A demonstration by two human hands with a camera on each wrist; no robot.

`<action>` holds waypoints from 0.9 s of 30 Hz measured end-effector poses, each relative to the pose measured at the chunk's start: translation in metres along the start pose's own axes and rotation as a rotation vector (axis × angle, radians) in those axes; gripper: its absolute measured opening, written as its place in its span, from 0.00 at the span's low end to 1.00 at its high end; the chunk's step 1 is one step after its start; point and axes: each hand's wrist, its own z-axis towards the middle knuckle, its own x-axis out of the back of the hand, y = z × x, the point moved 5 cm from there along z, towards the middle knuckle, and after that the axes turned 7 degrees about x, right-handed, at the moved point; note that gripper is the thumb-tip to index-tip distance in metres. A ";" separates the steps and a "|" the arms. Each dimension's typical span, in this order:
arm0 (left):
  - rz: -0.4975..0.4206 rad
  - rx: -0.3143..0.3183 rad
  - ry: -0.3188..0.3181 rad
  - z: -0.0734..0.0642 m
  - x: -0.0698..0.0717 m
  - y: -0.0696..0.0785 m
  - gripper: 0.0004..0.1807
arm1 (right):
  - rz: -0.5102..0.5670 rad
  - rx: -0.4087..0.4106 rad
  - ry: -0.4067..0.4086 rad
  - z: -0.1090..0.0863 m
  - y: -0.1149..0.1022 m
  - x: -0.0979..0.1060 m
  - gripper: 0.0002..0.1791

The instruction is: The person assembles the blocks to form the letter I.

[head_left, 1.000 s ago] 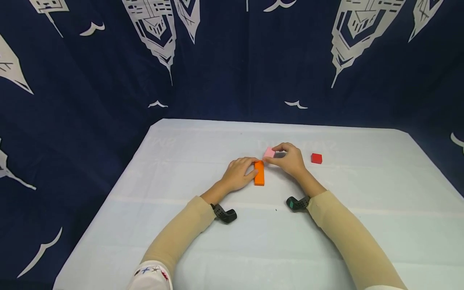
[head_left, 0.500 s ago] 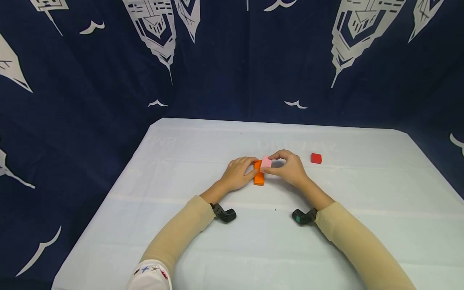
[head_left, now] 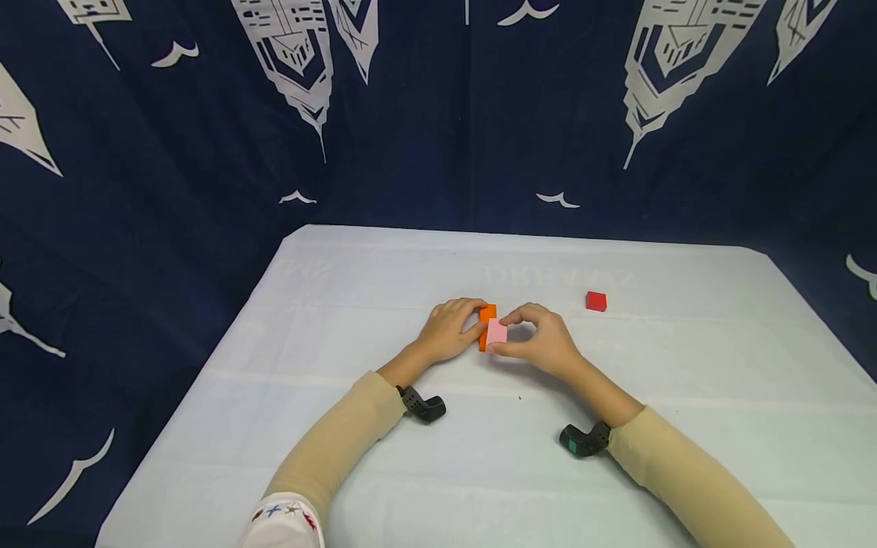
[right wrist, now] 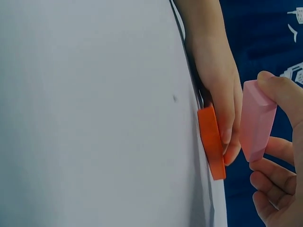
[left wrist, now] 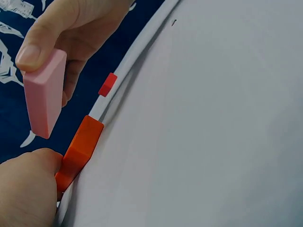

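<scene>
My right hand point(head_left: 546, 342) pinches a flat pink block point(head_left: 497, 332) between thumb and fingers. In the left wrist view the pink block point(left wrist: 46, 97) is raised above the table, tilted, beyond the orange block. The long orange block point(head_left: 488, 312) lies on the table, partly covered by the pink one in the head view. My left hand point(head_left: 445, 329) holds the orange block from its left side, index finger at the far end and thumb along the side. In the right wrist view the orange block point(right wrist: 211, 142) shows beside the left fingers point(right wrist: 226, 118).
A small red block point(head_left: 596, 301) lies on the white-covered table point(head_left: 384, 266), to the right of and beyond both hands. A dark blue curtain point(head_left: 425, 114) with white prints hangs behind the table. Each wrist carries a black camera mount point(head_left: 585, 441).
My right hand has brought the pink block nearer and slightly left, from beyond the orange block's far end to over its near half. The left hand and orange block stay in place.
</scene>
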 end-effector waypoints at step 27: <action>0.003 -0.005 0.008 -0.002 0.002 0.000 0.23 | -0.115 0.193 -0.072 -0.034 -0.024 -0.022 0.22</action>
